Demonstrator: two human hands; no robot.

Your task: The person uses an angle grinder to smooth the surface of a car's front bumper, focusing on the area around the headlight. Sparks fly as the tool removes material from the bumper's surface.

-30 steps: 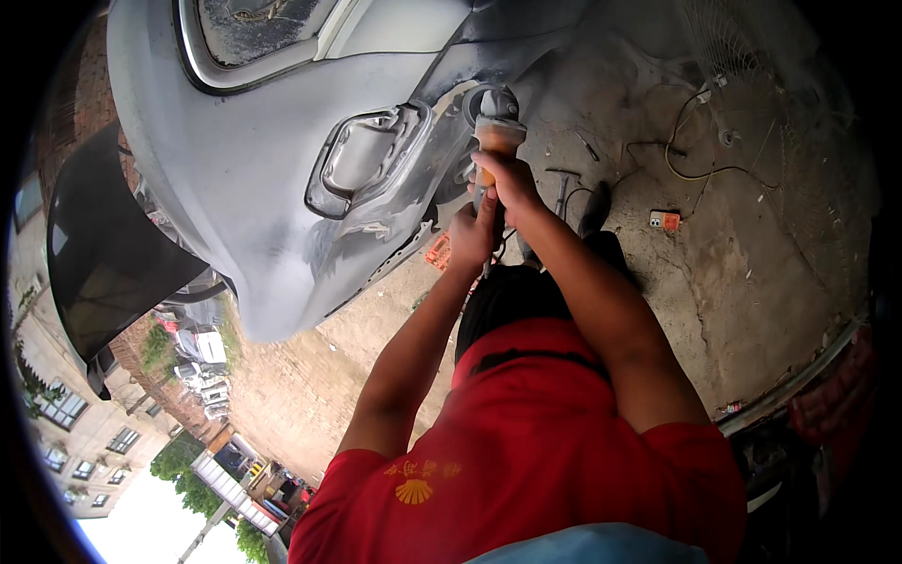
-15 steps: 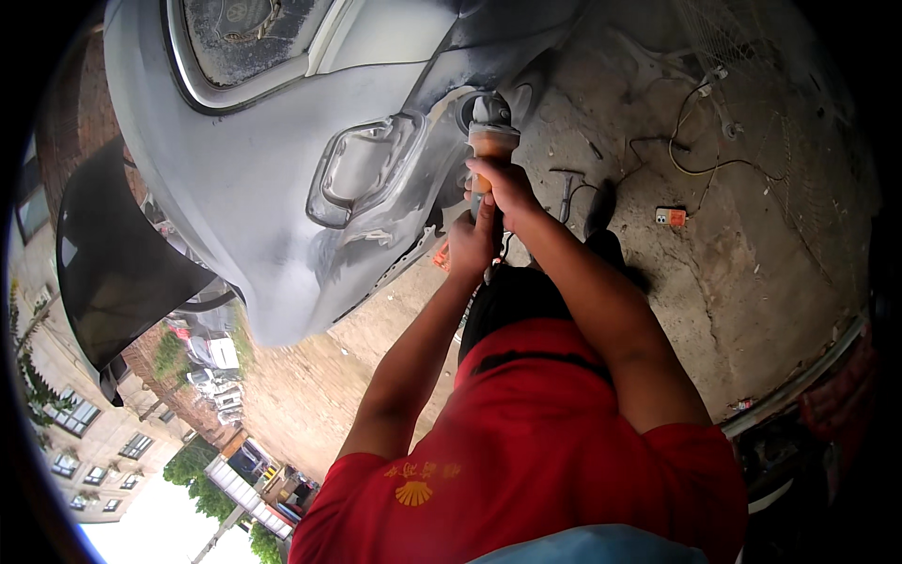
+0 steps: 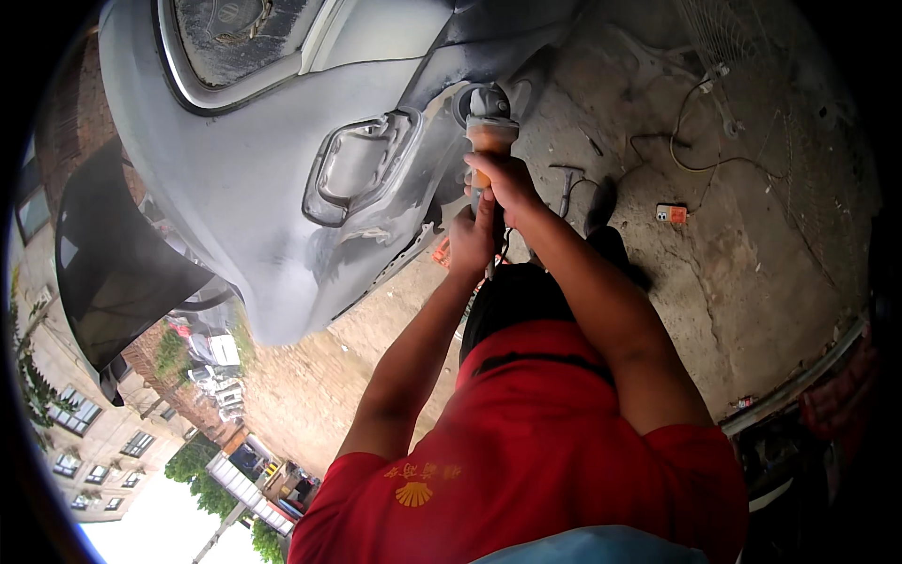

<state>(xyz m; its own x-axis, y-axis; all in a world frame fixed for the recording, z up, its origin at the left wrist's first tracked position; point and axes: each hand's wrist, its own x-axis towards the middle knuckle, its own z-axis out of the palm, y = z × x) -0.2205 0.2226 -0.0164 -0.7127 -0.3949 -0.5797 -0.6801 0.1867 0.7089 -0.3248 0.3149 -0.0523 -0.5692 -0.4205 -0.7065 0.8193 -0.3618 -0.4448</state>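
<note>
Both my hands hold an orange angle grinder (image 3: pixel 490 137) with a grey metal head. My right hand (image 3: pixel 508 186) wraps round its body, close behind the head. Further back, my left hand (image 3: pixel 473 235) grips the dark rear end, thumb pointing forward along it. The grinder's disc lies against or very near the grey car body panel (image 3: pixel 254 179), by a curved edge; exact contact is hard to tell. Left of the tool, a framed recess (image 3: pixel 362 169) in the panel shows bare, scuffed borders. Dull grey patches surround the disc.
On the concrete floor to the right lie a hammer-like tool (image 3: pixel 567 185), an orange and white socket box (image 3: pixel 671 214) and a cable (image 3: pixel 691 167). My dark shoe (image 3: pixel 601 207) stands beside the hammer-like tool. A black panel (image 3: pixel 113 263) juts out at the far left.
The grinder's head has shifted slightly up and left along the panel edge. Both hands keep their grip, and the surroundings look the same.
</note>
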